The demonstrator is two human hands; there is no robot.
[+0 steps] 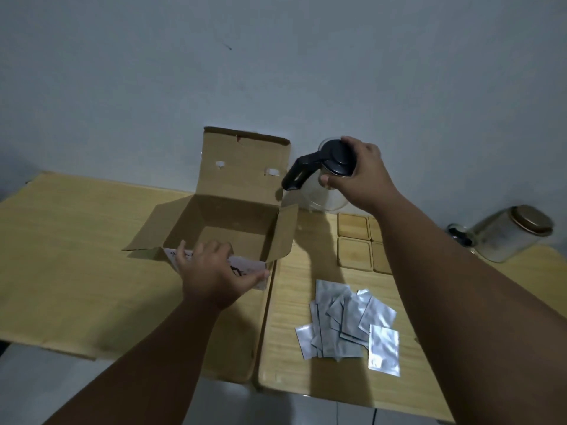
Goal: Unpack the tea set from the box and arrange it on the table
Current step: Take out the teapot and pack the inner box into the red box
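An open cardboard box (pixel 233 222) stands on the wooden table (pixel 76 240), its lid flap upright against the wall. My left hand (pixel 211 274) grips the box's near wall, fingers over the rim. My right hand (pixel 359 173) holds a clear glass teapot (pixel 325 197) by its black lid (pixel 336 157), lifted a little above the table to the right of the box; its black handle (pixel 297 173) points toward the box. Several square wooden coasters (pixel 354 250) lie under my right forearm. A loose pile of silver tea sachets (pixel 346 326) lies on the near right of the table.
At the far right a glass jar with a metal lid (pixel 509 237) lies tilted beside a small dark glass container (pixel 458 234). A seam (pixel 267 317) runs between two tabletops. A grey wall stands right behind the box.
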